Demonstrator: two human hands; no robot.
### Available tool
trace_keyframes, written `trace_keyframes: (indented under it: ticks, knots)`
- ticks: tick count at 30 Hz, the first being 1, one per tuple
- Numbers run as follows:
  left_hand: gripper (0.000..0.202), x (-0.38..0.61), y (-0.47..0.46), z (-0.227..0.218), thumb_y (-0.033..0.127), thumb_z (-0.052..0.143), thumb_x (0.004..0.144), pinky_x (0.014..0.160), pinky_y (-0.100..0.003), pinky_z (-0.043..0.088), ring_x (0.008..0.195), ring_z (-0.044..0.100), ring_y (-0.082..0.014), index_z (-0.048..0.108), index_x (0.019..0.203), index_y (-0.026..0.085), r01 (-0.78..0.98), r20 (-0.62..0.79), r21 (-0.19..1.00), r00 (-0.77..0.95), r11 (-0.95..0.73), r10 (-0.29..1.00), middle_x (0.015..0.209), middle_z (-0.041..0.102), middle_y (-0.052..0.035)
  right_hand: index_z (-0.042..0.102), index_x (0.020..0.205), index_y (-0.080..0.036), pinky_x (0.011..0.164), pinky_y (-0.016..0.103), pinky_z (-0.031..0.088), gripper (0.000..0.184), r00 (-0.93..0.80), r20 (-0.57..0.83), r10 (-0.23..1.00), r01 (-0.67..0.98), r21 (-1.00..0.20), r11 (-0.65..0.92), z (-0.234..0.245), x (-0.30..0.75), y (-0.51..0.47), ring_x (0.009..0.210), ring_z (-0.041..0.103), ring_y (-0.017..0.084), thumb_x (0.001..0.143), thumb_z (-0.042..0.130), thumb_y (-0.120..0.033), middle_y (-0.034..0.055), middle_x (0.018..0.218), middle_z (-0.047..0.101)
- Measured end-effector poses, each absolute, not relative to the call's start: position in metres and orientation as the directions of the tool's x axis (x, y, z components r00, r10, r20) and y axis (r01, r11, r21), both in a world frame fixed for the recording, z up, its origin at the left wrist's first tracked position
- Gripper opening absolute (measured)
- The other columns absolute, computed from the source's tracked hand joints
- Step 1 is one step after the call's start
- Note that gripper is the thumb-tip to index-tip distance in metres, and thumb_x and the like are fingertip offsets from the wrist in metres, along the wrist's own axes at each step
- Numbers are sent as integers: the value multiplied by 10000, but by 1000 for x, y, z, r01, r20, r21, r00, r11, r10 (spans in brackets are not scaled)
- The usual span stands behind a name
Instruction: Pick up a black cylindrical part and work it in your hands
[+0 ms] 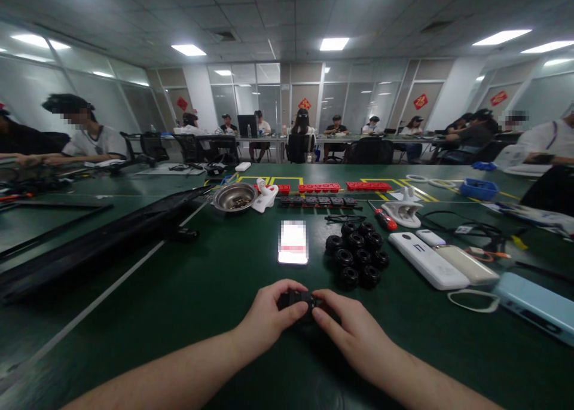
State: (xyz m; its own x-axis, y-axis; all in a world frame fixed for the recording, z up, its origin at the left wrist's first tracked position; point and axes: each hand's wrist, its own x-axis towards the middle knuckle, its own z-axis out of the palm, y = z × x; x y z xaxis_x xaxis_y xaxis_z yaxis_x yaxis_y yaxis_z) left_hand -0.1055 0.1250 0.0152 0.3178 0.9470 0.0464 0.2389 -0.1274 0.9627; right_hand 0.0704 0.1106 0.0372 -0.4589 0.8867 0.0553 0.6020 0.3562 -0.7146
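Observation:
My left hand [269, 317] and my right hand [347, 332] meet near the front edge of the green table [201, 290]. Both are closed round one small black round part [299, 301], which shows between the fingertips. Just beyond, to the right, lies a cluster of several black wheel-like parts [357, 253]. A lit phone [293, 242] lies flat straight ahead of my hands.
A metal bowl [234, 196], a white tool [265, 196], rows of red [319, 187] and black blocks [317, 201], a red-handled screwdriver [384, 218], white power banks [428, 259] and cables lie further back. A long black frame [98, 233] lies left. Other people sit round the tables.

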Motion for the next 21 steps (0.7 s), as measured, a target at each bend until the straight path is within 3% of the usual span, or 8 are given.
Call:
trace_keyframes:
  ticks: [3,12,17,21]
  knots:
    - [340,-106,125,15,389,572,686,711,-280,422,797,546,-187,569,922,144,241,43,961,359,-137,932,863,593,-49,546,910,-189,658,269,417,191,-461,62,885,620,-691,372,36,70,111,731,542,161,801,453,-315,30,809,597]
    - [348,-107,128,14,420,550,692,706,-285,422,798,551,-192,573,911,151,228,36,966,342,-121,939,850,604,-47,489,1066,-222,755,303,403,343,-448,116,886,612,-683,399,31,72,110,869,521,181,735,550,-285,41,975,571]
    - [366,-107,124,16,421,576,665,664,-272,425,753,545,-182,573,894,135,216,71,967,293,-138,954,826,591,-52,526,976,-197,673,271,418,228,-444,105,890,606,-696,385,37,71,109,751,543,158,818,425,-327,29,838,597]
    - [376,-107,125,15,431,581,657,668,-273,427,752,545,-180,579,891,137,226,31,968,335,-112,942,824,595,-48,557,885,-191,645,267,424,179,-456,81,886,619,-686,381,36,71,110,712,544,153,799,460,-315,22,791,599]
